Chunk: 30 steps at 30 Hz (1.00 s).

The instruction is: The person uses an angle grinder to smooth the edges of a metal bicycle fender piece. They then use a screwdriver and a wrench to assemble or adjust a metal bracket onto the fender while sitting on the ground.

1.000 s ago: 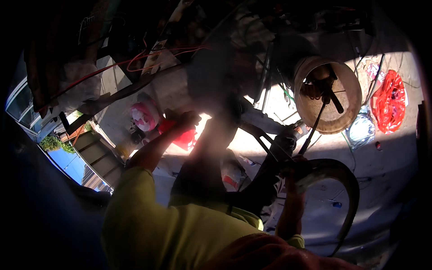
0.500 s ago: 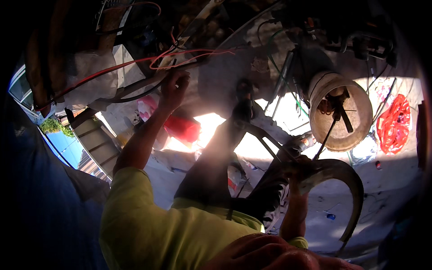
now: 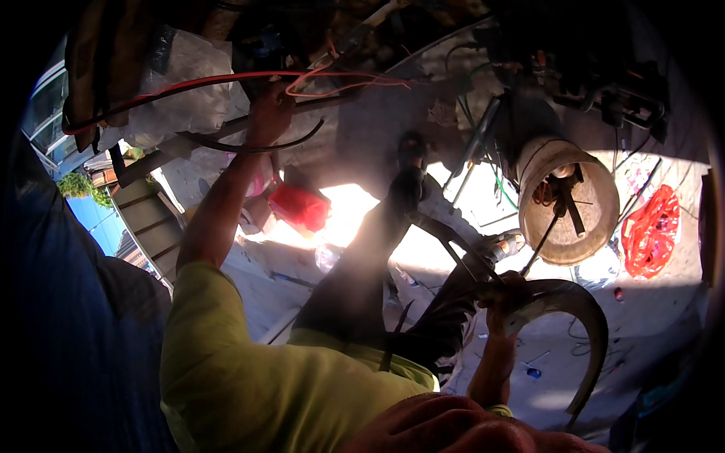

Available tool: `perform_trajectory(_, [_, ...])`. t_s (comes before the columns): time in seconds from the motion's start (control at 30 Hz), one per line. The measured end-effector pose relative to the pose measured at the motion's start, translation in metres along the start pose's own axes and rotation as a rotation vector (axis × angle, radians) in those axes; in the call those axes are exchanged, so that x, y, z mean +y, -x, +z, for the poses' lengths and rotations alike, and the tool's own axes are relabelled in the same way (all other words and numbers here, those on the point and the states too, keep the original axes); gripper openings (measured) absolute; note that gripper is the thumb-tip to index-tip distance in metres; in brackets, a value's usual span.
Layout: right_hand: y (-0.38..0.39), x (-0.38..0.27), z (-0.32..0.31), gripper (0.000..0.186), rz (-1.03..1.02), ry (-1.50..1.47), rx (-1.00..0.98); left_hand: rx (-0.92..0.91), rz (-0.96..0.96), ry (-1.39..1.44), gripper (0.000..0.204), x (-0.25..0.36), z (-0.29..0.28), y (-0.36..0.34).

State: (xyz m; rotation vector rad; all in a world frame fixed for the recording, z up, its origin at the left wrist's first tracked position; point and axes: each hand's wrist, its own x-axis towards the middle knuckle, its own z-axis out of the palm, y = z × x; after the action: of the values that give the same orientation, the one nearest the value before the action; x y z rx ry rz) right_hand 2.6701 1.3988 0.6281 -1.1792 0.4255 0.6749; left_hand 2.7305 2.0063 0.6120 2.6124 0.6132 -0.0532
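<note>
My left hand point(image 3: 270, 115) reaches to the far left, up against a dark bar point(image 3: 302, 108) and behind red wires point(image 3: 226, 76). Shadow and the wires hide its fingertips. A thin black curved strip point(image 3: 260, 148) crosses in front of the wrist. On the right, my right hand point(image 3: 504, 298) is closed around a thick, dark, curved strip point(image 3: 596, 321) that arcs out and down. Two dark metal bars point(image 3: 445, 240) and a thin rod point(image 3: 541, 243) also meet at this hand; which of them it grips I cannot make out.
A dirty white bucket point(image 3: 529, 200) lies tilted at the right with dark tools inside. Beside it is a red plastic bag point(image 3: 654, 230). Another red bag point(image 3: 300, 208) lies left of my legs. Dark machinery point(image 3: 604, 90) and cables fill the far right; clear plastic sheeting point(image 3: 192, 98) hangs far left.
My left hand has moved farther away and slightly left, up to the red wires. The black strip's end now shows across the wrist. My right hand still holds the curved strip.
</note>
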Motion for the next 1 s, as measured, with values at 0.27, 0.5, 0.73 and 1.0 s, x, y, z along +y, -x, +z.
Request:
perform_trajectory(0.27, [-0.003,0.025,-0.004,0.052,-0.018,-0.006,-0.003,0.35,0.598,-0.857,0.019,-0.081,0.015,-0.094])
perform_trajectory(0.5, [-0.001,0.03,-0.004,0.05,0.003,0.004,-0.015,0.344,0.301,-0.725,0.027,-0.273,0.044,-0.177])
perform_trajectory(0.73, [0.001,0.035,0.0,0.048,0.014,0.023,-0.009,0.386,0.147,0.04,0.036,-0.224,0.053,-0.155])
perform_trajectory(1.0, [-0.003,0.031,0.003,0.045,0.012,0.047,-0.027,0.199,0.201,0.1,0.035,-0.041,0.038,-0.117])
